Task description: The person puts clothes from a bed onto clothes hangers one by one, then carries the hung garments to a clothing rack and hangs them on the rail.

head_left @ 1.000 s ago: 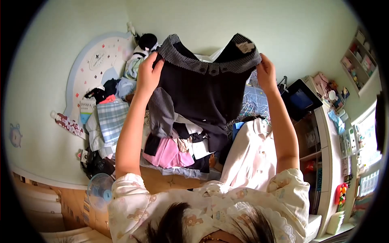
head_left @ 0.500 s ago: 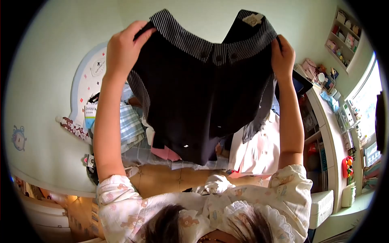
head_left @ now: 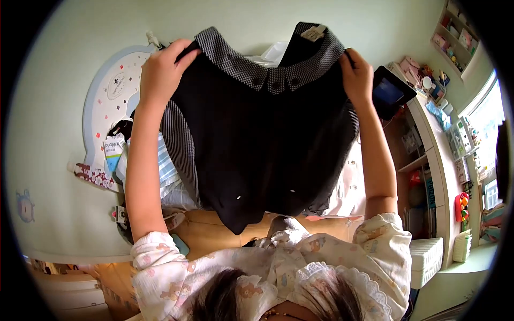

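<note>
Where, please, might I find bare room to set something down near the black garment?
The clearest patch is the tan floor, bordered by the black garment above and the patterned shirt below. Crowded spots are beside the headboard, with checked cloth and a package, and the right-hand cabinet top, lined with small items.

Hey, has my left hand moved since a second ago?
Yes. Judged against the blue-edged headboard, your left hand is now higher and closer to it in view, gripping the black top.
</note>
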Tool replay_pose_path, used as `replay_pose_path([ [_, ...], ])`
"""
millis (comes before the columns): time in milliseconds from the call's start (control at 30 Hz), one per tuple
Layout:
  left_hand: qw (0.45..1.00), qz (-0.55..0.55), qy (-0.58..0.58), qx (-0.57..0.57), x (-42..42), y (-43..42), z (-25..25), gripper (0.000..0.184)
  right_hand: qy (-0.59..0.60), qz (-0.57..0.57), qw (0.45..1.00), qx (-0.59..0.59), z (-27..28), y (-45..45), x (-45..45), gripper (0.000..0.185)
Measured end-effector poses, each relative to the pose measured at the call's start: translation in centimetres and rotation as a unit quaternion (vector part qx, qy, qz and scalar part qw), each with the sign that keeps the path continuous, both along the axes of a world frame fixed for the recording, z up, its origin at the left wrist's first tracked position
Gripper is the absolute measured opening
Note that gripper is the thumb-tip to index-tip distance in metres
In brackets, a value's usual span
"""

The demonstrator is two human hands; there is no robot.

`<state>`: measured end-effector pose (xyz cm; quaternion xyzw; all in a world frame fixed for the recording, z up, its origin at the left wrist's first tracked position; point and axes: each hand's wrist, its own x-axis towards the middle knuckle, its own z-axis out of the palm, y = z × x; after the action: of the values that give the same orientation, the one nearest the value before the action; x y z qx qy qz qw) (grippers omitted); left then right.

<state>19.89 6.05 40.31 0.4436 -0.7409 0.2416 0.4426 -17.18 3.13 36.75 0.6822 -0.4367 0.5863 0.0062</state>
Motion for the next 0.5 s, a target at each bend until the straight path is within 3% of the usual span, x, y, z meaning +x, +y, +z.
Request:
replay_pose_path([
  [67,0.999,-0.011,0.000,0.032,-0.3,-2.9,-2.7,0.022,0.011,-0.002,1.000,0.009,-3.2,-2.9,0.1,0.015],
  [333,0.949,0.039,-0.010,0.311,0.7,-17.8,-19.8,0.020,-0.007,0.034,0.966,0.257,-23.6,-16.7,3.0,0.024],
  [400,0.950,0.005,-0.025,0.311,0.6,-20.8,-23.4,0.021,-0.006,0.032,0.959,0.280,-26.7,-19.1,4.1,0.024],
  [500,0.937,0.095,-0.041,0.334,-0.6,-23.9,-27.8,0.020,-0.018,0.024,0.938,0.346,-31.8,-22.4,4.0,0.024],
])
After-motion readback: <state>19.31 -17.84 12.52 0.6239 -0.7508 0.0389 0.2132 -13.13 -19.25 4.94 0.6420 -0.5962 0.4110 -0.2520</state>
